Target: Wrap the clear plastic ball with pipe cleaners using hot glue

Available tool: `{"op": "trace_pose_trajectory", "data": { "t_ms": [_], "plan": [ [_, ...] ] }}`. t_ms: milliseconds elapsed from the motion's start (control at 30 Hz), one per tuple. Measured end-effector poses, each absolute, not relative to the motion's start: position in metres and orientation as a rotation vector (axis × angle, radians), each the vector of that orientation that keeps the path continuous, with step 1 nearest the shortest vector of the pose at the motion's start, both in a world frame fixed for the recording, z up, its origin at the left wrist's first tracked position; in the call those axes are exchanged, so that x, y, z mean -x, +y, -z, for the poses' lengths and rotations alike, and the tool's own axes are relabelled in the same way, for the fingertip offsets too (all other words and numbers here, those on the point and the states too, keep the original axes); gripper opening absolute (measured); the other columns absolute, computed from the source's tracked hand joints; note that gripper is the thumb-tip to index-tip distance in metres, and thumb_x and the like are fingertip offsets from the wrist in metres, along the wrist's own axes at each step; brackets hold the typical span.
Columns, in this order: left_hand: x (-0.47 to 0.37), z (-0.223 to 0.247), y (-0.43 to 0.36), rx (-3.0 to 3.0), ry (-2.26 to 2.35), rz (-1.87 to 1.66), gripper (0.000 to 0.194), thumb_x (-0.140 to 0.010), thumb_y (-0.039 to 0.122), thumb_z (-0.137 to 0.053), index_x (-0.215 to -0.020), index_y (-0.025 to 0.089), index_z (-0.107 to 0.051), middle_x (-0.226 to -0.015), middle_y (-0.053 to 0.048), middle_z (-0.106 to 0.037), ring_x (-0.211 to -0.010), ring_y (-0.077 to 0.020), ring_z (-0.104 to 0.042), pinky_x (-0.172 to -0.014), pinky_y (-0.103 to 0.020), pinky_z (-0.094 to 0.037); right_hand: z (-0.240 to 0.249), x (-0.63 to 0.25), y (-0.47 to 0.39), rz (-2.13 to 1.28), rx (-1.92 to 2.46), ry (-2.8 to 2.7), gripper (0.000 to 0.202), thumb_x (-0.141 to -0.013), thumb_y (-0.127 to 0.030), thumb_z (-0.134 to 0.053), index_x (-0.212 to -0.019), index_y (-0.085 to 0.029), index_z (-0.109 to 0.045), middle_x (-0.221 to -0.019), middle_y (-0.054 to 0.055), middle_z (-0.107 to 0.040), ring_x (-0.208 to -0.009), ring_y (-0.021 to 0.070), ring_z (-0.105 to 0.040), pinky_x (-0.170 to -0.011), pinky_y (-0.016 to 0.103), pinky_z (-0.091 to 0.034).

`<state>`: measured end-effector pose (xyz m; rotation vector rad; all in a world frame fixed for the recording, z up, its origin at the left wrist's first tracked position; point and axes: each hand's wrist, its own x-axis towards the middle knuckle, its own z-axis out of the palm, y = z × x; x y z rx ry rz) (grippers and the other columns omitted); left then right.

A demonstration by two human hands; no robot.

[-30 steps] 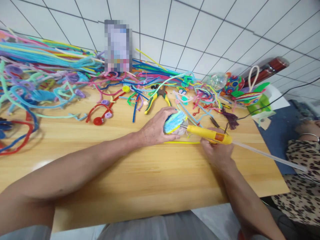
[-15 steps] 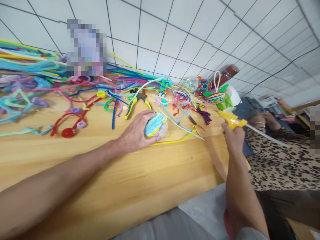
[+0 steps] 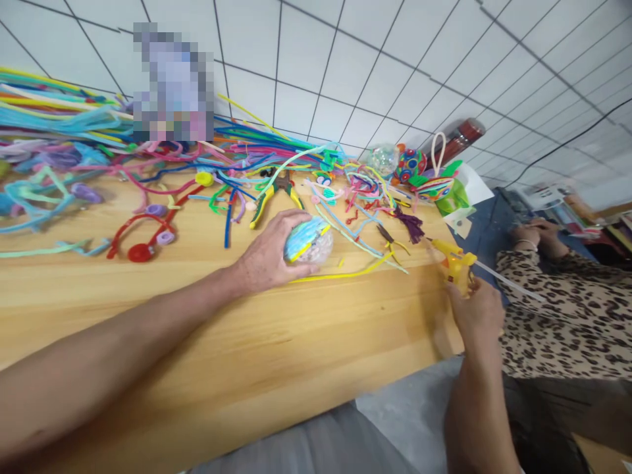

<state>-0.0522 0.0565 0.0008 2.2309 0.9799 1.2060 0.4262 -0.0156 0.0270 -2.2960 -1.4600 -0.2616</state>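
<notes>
My left hand (image 3: 269, 253) is closed around a clear ball (image 3: 320, 247), partly covered with blue strips and edged in yellow, low over the wooden table (image 3: 296, 336). At the table's right end, my right hand (image 3: 476, 309) grips a yellow hot glue gun (image 3: 457, 260) by its handle. A white glue stick (image 3: 513, 283) juts out of its rear, and its nozzle points left. Just beyond the ball lie yellow-and-green handled pliers (image 3: 279, 194). A yellow pipe cleaner (image 3: 340, 273) runs along the table below the ball. Small pliers (image 3: 390, 240) lie between ball and glue gun.
Many coloured pipe cleaners (image 3: 64, 122) are heaped along the tiled wall (image 3: 306, 66). Another clear ball (image 3: 382, 159) and a decorated red ball (image 3: 409, 164) stand at the back right. A person in a leopard-print garment (image 3: 543, 309) sits at the right, hands together.
My right hand has lowered slightly with the glue gun, and its grip looks looser. My left hand still holds the ball in nearly the same place. The view has shifted a little.
</notes>
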Motion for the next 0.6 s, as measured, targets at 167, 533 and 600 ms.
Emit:
{"op": "trace_pose_trajectory", "data": {
  "t_ms": [167, 533, 600],
  "plan": [
    [0.051, 0.001, 0.058, -2.160, 1.021, -1.245, 0.079, -0.084, 0.049, -0.084, -0.146, 0.021, -0.044, -0.148, -0.017, -0.056, -0.141, -0.0343, -0.057, -0.121, -0.056, -0.048, -0.037, -0.336, -0.031, -0.131, 1.802, -1.813, 0.034, -0.094, -0.051, -0.067, -0.109, -0.023, -0.077, -0.096, 0.008, -0.077, -0.083, 0.0242, -0.070, -0.081, 0.041, -0.058],
    [0.049, 0.006, 0.058, -2.209, 0.945, -1.261, 0.083, -0.082, 0.046, -0.087, -0.150, 0.022, -0.044, -0.152, -0.020, -0.055, -0.144, -0.0374, -0.055, -0.120, -0.059, -0.049, -0.017, -0.245, 0.056, -0.451, 1.406, -2.358, 0.014, -0.096, -0.022, -0.063, -0.104, -0.023, -0.075, -0.098, 0.007, -0.074, -0.096, 0.0233, -0.070, -0.089, 0.039, -0.056],
    [0.049, 0.006, 0.059, -2.203, 0.929, -1.259, 0.084, -0.082, 0.047, -0.087, -0.150, 0.023, -0.044, -0.152, -0.021, -0.054, -0.145, -0.0380, -0.055, -0.121, -0.060, -0.048, -0.015, -0.243, 0.057, -0.479, 1.400, -2.377, 0.011, -0.096, -0.022, -0.061, -0.097, -0.024, -0.072, -0.094, 0.006, -0.072, -0.094, 0.0237, -0.068, -0.088, 0.039, -0.055]
  ]
}}
